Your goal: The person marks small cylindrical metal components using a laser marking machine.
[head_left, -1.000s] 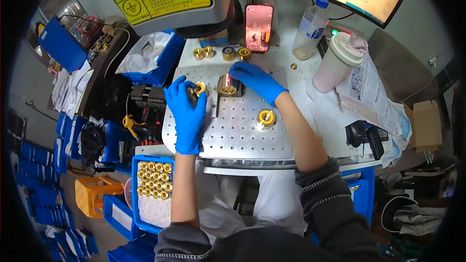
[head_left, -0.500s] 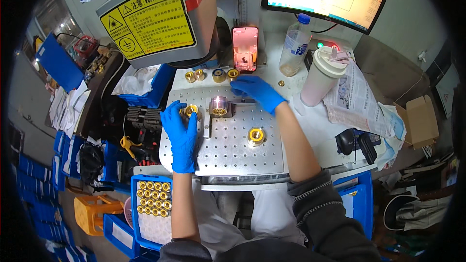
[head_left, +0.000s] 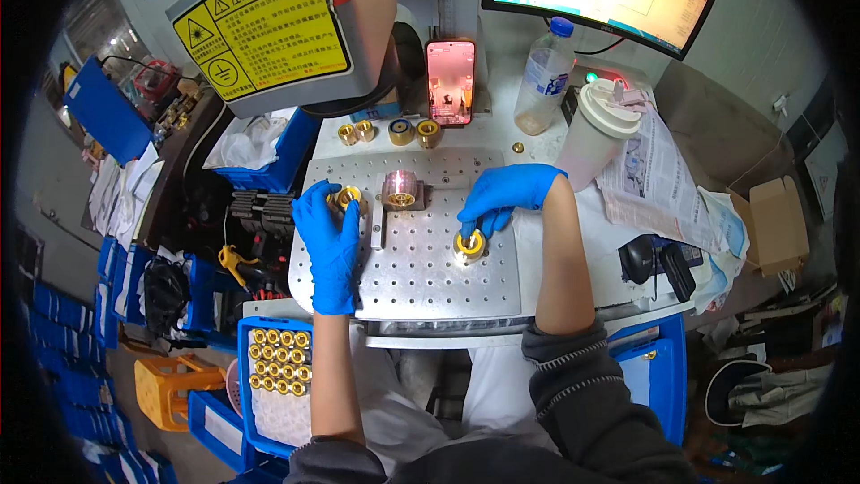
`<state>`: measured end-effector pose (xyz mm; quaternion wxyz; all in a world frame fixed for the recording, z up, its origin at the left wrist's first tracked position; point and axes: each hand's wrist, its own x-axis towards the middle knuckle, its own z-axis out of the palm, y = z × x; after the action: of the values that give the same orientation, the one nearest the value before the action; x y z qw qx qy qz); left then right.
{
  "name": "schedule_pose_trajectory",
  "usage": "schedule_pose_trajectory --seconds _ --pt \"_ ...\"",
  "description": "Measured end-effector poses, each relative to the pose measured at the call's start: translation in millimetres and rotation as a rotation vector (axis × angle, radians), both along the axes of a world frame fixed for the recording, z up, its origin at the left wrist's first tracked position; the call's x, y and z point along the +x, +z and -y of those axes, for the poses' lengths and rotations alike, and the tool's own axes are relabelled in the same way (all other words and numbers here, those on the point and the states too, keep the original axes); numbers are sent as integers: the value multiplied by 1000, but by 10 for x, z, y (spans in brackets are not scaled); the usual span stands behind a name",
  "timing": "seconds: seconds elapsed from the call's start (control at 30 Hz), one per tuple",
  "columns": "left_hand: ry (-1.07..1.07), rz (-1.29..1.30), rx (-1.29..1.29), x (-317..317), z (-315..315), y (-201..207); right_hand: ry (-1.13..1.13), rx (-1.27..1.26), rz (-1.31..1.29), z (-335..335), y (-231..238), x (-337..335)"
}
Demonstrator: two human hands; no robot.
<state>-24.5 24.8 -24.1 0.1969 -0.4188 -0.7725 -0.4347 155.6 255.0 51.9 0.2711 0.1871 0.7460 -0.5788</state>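
My left hand [head_left: 326, 249], in a blue glove, has thumb and fingers closed around a brass fitting [head_left: 349, 197] at the left of the perforated metal plate [head_left: 421, 291]. In its blue glove, my right hand [head_left: 511, 195] reaches down with curled fingers to a brass ring-shaped fitting [head_left: 468, 247] on the plate's right side. The fingertips are at that fitting's far rim and opening; part of the grip is hidden by the fingers. Between the hands, a shiny cylindrical fitting [head_left: 399, 188] rests against a metal block, beside a narrow upright bar [head_left: 378, 223].
Several brass fittings [head_left: 427, 133] line the plate's far side, before an upright phone [head_left: 451, 82]. A machine head [head_left: 269, 31] overhangs the left. A bottle [head_left: 544, 79] and a lidded cup [head_left: 596, 130] stand right. Lower left, a blue tray [head_left: 249, 421] holds several brass fittings.
My right hand has come from the fittings at the back toward me, down to the ring-shaped fitting on the plate. The left hand has stayed at its fitting.
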Motion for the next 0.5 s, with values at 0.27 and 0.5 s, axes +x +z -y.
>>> schedule_pose_trajectory --seconds 0.27,0.5 --pt "10 -46 3 -22 -16 -20 -149 -113 -115 -98 -99 26" --pt "20 -29 16 -24 -30 -12 -232 -19 -94 -128 -161 -45"
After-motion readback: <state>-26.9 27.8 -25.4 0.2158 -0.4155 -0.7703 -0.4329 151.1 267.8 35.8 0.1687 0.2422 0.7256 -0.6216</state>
